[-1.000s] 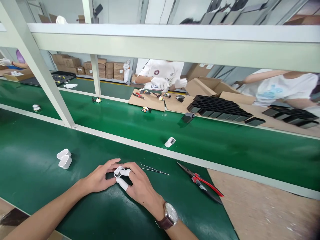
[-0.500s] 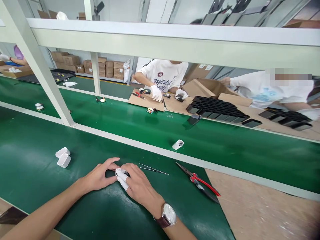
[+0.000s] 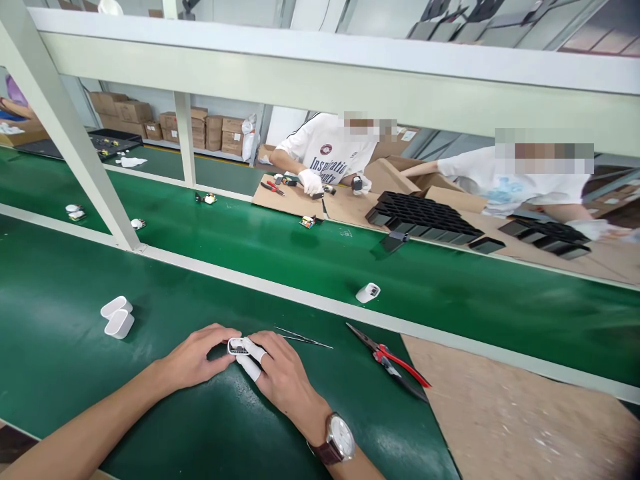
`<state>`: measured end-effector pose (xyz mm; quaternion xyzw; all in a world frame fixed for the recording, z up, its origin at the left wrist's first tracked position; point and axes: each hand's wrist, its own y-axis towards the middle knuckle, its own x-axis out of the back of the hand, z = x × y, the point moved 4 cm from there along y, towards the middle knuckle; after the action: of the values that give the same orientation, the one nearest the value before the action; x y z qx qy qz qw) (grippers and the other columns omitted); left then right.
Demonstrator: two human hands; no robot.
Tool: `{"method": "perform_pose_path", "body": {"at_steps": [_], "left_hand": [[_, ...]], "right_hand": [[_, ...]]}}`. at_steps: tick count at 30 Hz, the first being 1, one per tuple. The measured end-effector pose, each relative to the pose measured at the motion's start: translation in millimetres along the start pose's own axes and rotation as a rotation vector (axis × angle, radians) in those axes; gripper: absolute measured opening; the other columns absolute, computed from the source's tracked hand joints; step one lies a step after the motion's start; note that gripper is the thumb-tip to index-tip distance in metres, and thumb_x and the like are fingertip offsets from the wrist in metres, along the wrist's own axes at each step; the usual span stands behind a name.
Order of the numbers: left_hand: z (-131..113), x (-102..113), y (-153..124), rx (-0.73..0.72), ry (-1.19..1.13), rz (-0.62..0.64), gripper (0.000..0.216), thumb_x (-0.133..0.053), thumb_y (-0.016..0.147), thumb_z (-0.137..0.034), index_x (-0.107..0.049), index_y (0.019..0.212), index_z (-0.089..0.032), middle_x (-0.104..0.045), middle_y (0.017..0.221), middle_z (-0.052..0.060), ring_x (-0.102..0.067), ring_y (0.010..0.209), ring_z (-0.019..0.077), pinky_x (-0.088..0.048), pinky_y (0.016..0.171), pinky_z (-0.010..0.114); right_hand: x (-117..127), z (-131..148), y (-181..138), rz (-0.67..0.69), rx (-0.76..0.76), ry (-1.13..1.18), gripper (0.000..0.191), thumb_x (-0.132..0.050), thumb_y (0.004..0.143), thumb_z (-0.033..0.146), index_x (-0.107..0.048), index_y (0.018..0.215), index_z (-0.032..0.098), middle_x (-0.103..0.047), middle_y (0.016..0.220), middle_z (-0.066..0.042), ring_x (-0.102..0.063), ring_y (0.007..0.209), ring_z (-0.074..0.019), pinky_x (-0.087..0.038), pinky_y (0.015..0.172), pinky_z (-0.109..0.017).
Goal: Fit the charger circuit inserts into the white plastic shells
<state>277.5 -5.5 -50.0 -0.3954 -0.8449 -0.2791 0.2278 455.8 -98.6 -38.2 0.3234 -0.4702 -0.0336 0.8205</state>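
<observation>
A small white oval housing [image 3: 233, 348] with dark circuit parts inside its opening sits between my two hands at the green worktop. My left hand [image 3: 197, 359] pinches its left side between thumb and fingers. My right hand [image 3: 287, 373], with white finger cots on the thumb and a finger, grips its right side. Just beyond the right hand lie metal tweezers [image 3: 306, 339]. Further right, long-nose pliers [image 3: 384, 355] with red and black handles rest on the worktop. Two empty white oval shells [image 3: 119, 324] stand together to the left.
A metal rail [image 3: 250, 285] separates the worktop from a green belt carrying another white housing [image 3: 369, 292] and small circuit boards [image 3: 309, 221]. Cardboard [image 3: 510, 407] covers the right side. Across the belt, two people work beside black cases [image 3: 425, 217]. A slanted post [image 3: 90, 133] rises at left.
The right index finger has shifted off the housing's opening, so the circuit parts inside now show. The housing on the belt has moved right. The view has shifted slightly.
</observation>
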Motion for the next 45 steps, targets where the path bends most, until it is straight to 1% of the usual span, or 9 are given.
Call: {"method": "perform_pose_path", "body": {"at_steps": [6,12,15,18,21,24,31,39,45], "left_hand": [[-10,0,3,-0.184,0.016,0.01,0.043,-0.061,0.102,-0.015,-0.057,0.143,-0.028,-0.073,0.125,0.007,-0.068,0.115,0.0217,-0.059,0.098,0.038],[-7,-4,0,-0.198,0.037,0.005,0.042,-0.059,0.103,-0.015,-0.055,0.143,-0.028,-0.072,0.124,0.008,-0.067,0.114,0.0227,-0.059,0.097,0.04],[1,-4,-3,-0.039,0.06,0.018,0.043,-0.061,0.102,-0.022,-0.05,0.144,-0.028,-0.071,0.121,0.008,-0.07,0.105,0.022,-0.061,0.091,0.038],[2,-3,-5,0.03,0.082,0.015,0.041,-0.063,0.102,-0.027,-0.049,0.14,-0.028,-0.069,0.121,0.007,-0.071,0.103,0.0221,-0.062,0.091,0.038],[-1,-3,-4,0.032,0.092,0.023,0.038,-0.066,0.1,-0.029,-0.053,0.136,-0.029,-0.069,0.119,0.006,-0.071,0.104,0.022,-0.061,0.092,0.038],[0,-2,-4,0.042,0.067,-0.002,0.051,-0.075,0.094,-0.033,-0.051,0.14,-0.03,-0.069,0.115,0.004,-0.072,0.1,0.0216,-0.062,0.09,0.038],[0,-2,-2,0.005,0.052,-0.004,0.051,-0.075,0.095,-0.033,-0.052,0.141,-0.031,-0.069,0.118,0.004,-0.07,0.1,0.0206,-0.062,0.089,0.036],[-10,-3,0,-0.152,0.17,0.018,0.037,-0.058,0.106,-0.029,-0.055,0.143,-0.028,-0.068,0.116,0.008,-0.068,0.103,0.0223,-0.06,0.089,0.036],[-9,-6,1,-0.086,0.141,0.032,0.037,-0.058,0.104,-0.026,-0.054,0.141,-0.028,-0.068,0.119,0.007,-0.068,0.105,0.0228,-0.061,0.091,0.038]], "right_hand": [[33,-30,-3,-0.03,-0.188,-0.147,0.042,-0.055,0.107,0.029,-0.048,0.147,0.019,-0.067,0.125,-0.015,-0.064,0.112,-0.0298,-0.057,0.095,-0.049],[43,-60,-27,0.15,-0.258,-0.326,0.028,-0.046,0.102,0.012,-0.066,0.12,0.019,-0.069,0.11,-0.013,-0.065,0.098,-0.0292,-0.058,0.086,-0.048],[41,-51,-29,0.095,-0.244,-0.253,0.025,-0.041,0.104,0.011,-0.064,0.112,0.02,-0.067,0.103,-0.011,-0.064,0.091,-0.0259,-0.058,0.082,-0.043],[43,-28,-21,0.057,-0.254,-0.127,0.021,-0.041,0.108,0.016,-0.056,0.121,0.02,-0.066,0.107,-0.01,-0.066,0.085,-0.0213,-0.057,0.075,-0.035],[43,-3,-11,0.124,-0.207,-0.147,0.021,-0.041,0.107,0.014,-0.054,0.123,0.021,-0.066,0.103,-0.007,-0.064,0.072,-0.0183,-0.051,0.064,-0.031],[39,12,-4,0.213,-0.108,-0.283,0.021,-0.048,0.099,0.005,-0.058,0.11,0.019,-0.066,0.099,-0.007,-0.062,0.07,-0.0191,-0.048,0.062,-0.032],[27,12,8,0.304,-0.044,-0.495,0.025,-0.058,0.082,-0.004,-0.058,0.087,0.02,-0.067,0.094,-0.007,-0.061,0.072,-0.0196,-0.045,0.06,-0.032],[36,15,14,0.318,-0.017,-0.505,0.023,-0.062,0.08,-0.003,-0.058,0.086,0.02,-0.065,0.091,-0.006,-0.06,0.072,-0.0204,-0.044,0.06,-0.034],[45,15,8,0.258,-0.052,-0.416,0.022,-0.054,0.087,-0.001,-0.058,0.091,0.021,-0.066,0.098,-0.007,-0.061,0.073,-0.0198,-0.047,0.064,-0.034]]}}
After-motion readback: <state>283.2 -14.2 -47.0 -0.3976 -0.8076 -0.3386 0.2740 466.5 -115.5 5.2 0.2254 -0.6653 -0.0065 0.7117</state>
